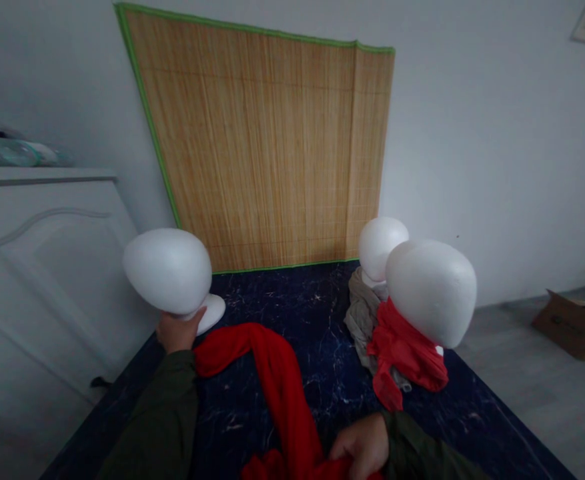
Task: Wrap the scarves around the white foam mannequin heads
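My left hand (176, 331) grips the neck of a white foam mannequin head (168, 269) standing at the left of the dark marbled table (317, 313). A long red scarf (277, 380) lies across the table from that head's base toward me. My right hand (361, 445) rests at the near edge, closed on the near end of the red scarf. Two more foam heads stand at the right: the nearer one (432, 290) wears a red scarf (403, 353) around its neck, the farther one (381, 245) wears a beige cloth (363, 313).
A bamboo mat (267, 147) with green edging leans against the white wall behind the table. A white cabinet (42, 267) stands close on the left. A cardboard box (575, 323) lies on the grey floor at the right.
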Motion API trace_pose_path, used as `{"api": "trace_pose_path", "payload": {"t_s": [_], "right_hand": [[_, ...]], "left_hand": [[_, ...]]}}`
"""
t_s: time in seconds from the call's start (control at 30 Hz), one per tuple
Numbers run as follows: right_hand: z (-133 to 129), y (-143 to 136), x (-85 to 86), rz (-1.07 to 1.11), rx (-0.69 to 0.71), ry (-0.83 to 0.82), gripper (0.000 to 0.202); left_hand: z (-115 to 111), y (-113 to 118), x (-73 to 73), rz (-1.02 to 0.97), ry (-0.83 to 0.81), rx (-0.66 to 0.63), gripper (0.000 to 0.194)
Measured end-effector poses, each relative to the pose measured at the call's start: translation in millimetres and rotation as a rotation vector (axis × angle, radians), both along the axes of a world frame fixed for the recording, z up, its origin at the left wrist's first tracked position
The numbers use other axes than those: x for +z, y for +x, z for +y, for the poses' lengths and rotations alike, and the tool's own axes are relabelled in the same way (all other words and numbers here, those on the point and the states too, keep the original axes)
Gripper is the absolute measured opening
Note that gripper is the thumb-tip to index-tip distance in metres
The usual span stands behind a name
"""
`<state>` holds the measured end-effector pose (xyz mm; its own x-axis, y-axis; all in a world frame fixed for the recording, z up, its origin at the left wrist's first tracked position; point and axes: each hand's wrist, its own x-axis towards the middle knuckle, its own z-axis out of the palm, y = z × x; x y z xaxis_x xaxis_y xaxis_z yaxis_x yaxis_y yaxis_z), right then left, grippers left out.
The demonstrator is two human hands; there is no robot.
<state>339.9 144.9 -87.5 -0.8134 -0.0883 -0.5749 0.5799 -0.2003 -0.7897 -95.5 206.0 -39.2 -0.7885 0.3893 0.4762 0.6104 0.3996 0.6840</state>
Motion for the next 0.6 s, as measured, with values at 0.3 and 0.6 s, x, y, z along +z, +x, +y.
{"api": "trace_pose_path", "payload": {"t_s": [0.3,0.6], "right_hand": [[-2.3,-2.3,12.1,0.000,-0.072,-0.101,0.038],[-6.1,-1.7,18.6,0.093,-0.084,-0.088,0.030]], "left_hand": [[-25.4,28.3,-1.2,0.079,0.124,0.139,0.074],[-68.1,118.3,-0.3,0.306,-0.522,-0.344,0.051]]}}
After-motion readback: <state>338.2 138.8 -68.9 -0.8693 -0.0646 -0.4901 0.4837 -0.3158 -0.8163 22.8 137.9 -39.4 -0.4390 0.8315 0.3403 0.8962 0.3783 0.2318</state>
